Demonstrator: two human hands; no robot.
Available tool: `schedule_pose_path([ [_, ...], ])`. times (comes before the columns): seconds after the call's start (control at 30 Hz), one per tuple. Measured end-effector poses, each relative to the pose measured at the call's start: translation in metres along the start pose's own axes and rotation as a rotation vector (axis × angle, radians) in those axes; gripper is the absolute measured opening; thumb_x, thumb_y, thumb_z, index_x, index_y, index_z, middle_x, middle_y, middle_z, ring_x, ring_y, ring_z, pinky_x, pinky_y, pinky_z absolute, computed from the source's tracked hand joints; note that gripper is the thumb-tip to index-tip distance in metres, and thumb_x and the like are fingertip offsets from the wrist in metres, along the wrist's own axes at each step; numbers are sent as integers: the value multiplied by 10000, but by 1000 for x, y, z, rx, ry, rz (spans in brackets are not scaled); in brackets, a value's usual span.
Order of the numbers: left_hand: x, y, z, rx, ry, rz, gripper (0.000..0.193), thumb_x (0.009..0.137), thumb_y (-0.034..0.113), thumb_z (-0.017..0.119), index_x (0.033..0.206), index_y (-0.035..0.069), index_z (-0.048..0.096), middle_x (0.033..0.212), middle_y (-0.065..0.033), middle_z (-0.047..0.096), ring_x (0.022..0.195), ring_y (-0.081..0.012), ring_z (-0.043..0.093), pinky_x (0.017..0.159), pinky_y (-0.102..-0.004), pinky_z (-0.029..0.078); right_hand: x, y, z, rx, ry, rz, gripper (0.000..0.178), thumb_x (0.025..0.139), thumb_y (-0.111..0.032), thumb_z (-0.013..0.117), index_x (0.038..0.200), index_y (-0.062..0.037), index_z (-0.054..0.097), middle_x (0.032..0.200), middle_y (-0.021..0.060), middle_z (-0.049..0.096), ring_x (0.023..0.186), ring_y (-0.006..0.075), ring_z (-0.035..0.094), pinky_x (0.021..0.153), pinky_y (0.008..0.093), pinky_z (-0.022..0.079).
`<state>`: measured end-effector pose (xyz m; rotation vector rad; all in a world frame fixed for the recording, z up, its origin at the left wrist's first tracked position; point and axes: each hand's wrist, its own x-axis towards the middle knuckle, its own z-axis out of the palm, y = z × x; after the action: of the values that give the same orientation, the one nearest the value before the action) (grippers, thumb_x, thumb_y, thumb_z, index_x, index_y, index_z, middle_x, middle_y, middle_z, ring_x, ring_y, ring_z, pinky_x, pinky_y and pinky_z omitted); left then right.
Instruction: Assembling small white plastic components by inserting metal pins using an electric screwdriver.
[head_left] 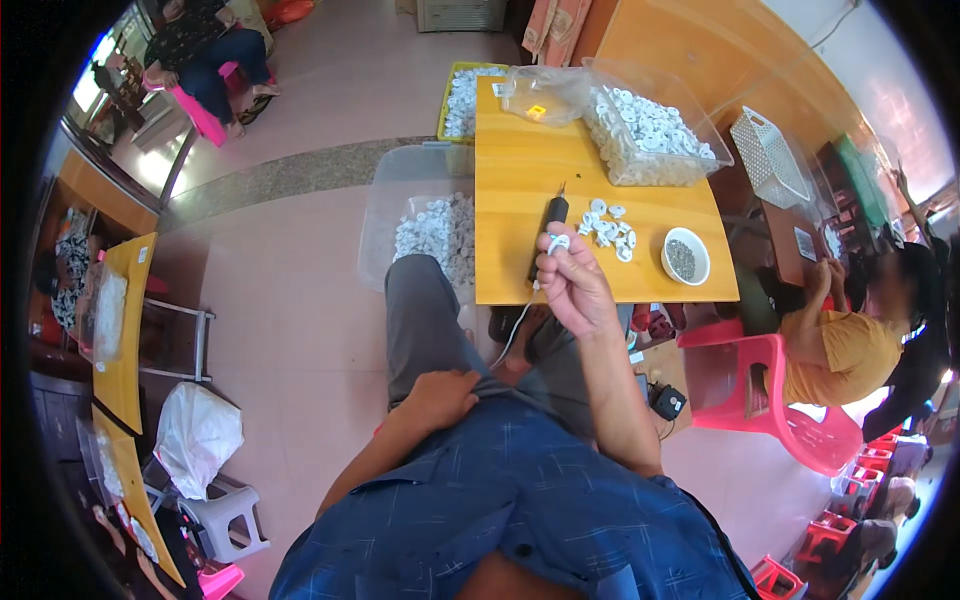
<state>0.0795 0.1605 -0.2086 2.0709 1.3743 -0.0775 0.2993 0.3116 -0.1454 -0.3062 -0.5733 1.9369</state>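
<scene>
Between the thumb and fingers of my right hand (578,285) is a small round white plastic part (559,243), held above the front edge of the yellow table (525,130). A black electric screwdriver (556,209) lies on the table just beyond that hand, its tip pointing away and a white cable (516,330) hanging from its near end. To the right of it is a loose group of similar white parts (606,228). A white bowl (703,262) of small metal pieces stands farther right. My left hand (443,400) rests on my thigh with nothing visible in it.
A clear bin (640,172) of white parts fills the table's far right, beside a clear plastic bag (540,92). Left of the table stand a large clear tub (380,215) and a yellow crate (446,128). A co-worker (830,330) sits on a pink chair (780,400) at right.
</scene>
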Motion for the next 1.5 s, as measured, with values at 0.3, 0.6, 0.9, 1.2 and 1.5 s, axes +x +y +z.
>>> schedule_pose_path([
  [0.3, 1, -1, 1, 10, -16, 0, 374, 921, 317, 598, 1229, 107, 568, 1071, -186, 660, 966, -400, 650, 801, -518, 526, 2, 14, 7, -230, 259, -61, 316, 955, -22, 586, 1269, -29, 551, 1090, 72, 654, 835, 128, 678, 724, 233, 583],
  [0.6, 3, 1, 0, 9, -22, 13, 372, 923, 320, 593, 1226, 105, 564, 1053, -194, 667, 970, -398, 652, 804, -517, 528, -1, 18, -1, -424, 239, -95, 223, 996, -89, 543, 1213, -41, 547, 1011, 48, 632, 698, 107, 635, 614, 238, 536],
  [0.9, 5, -3, 7, -4, -32, 5, 313, 922, 312, 595, 1139, 88, 568, 1024, -187, 668, 975, -394, 647, 805, -516, 522, 2, 15, 4, -468, 257, -101, 367, 941, 11, 549, 1307, -17, 536, 1173, 93, 653, 809, 132, 674, 707, 242, 562],
  [1.2, 7, -6, 12, 24, -15, 31, 320, 926, 312, 594, 1155, 90, 563, 1073, -177, 658, 980, -377, 650, 806, -508, 531, 9, 28, 7, -722, 316, -189, 224, 983, -59, 552, 1195, -15, 611, 1039, 69, 674, 734, 98, 633, 664, 235, 536],
  [1.5, 11, -11, 12, 41, -72, 74, 314, 936, 317, 585, 1160, 100, 557, 993, -191, 672, 947, -402, 652, 780, -529, 519, 5, 39, 4, -717, 348, -134, 233, 957, 7, 529, 1172, -44, 606, 1024, 55, 671, 713, 90, 637, 654, 243, 556],
])
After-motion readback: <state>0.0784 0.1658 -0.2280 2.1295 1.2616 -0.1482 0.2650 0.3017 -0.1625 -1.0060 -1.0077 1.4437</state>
